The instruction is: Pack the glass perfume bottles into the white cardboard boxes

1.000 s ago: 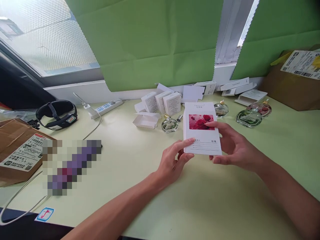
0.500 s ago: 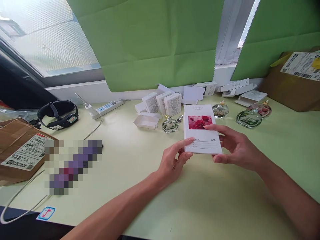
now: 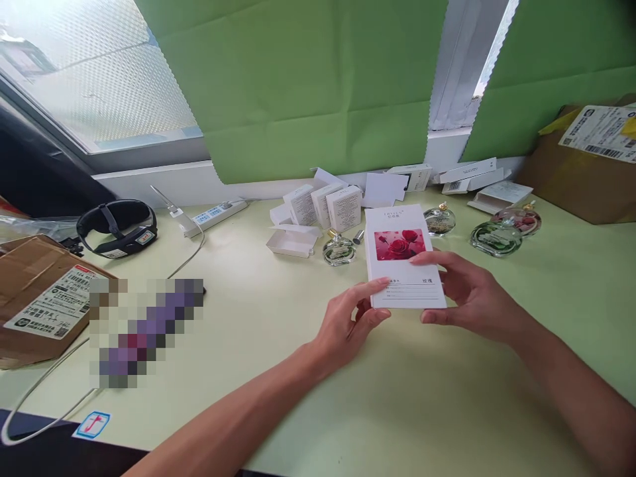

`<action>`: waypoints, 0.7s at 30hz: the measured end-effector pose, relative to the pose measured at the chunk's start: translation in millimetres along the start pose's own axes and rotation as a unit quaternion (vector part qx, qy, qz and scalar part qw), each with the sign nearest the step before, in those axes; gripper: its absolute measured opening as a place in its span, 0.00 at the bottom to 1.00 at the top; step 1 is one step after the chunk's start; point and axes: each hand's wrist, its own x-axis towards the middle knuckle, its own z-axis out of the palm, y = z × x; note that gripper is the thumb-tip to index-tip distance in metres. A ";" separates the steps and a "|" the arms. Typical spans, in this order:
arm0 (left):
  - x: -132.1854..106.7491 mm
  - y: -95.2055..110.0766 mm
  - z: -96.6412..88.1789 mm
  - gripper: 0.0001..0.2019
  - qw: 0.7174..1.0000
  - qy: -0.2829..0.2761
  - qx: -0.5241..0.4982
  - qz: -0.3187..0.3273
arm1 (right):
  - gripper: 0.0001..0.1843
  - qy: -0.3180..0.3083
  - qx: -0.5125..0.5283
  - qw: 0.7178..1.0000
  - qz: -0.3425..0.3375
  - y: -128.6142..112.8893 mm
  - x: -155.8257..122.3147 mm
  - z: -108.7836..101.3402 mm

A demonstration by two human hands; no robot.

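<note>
Both my hands hold a flat white box [image 3: 400,225] with a picture of red roses on its front, a little above the pale green table [image 3: 278,344]. My left hand [image 3: 350,321] pinches the box's lower left corner between thumb and fingers. My right hand [image 3: 467,295] grips its right edge, with the thumb across the front under the rose picture. The box stands nearly upright and faces me.
Behind the box lie round glass perfume bottles [image 3: 338,250] [image 3: 495,238], several small white boxes [image 3: 342,207], and an open white tray [image 3: 292,241]. A power strip [image 3: 213,215] and a black headband [image 3: 116,228] are at the left. Brown cartons stand at the far left [image 3: 34,305] and far right [image 3: 586,165].
The box and both hands stay almost in place. The view has shifted slightly, and the box has tilted a little.
</note>
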 end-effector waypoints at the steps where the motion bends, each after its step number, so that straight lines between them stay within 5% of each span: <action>1: 0.1 0.2 0.1 0.19 1.000 -0.001 -0.001 0.001 | 0.35 -0.002 0.000 1.000 0.000 0.1 -0.2 -0.1; 21: -1.8 -3.2 -0.1 0.20 1.000 -0.014 0.004 0.019 | 0.36 0.003 0.003 0.999 0.032 3.3 -1.3 0.4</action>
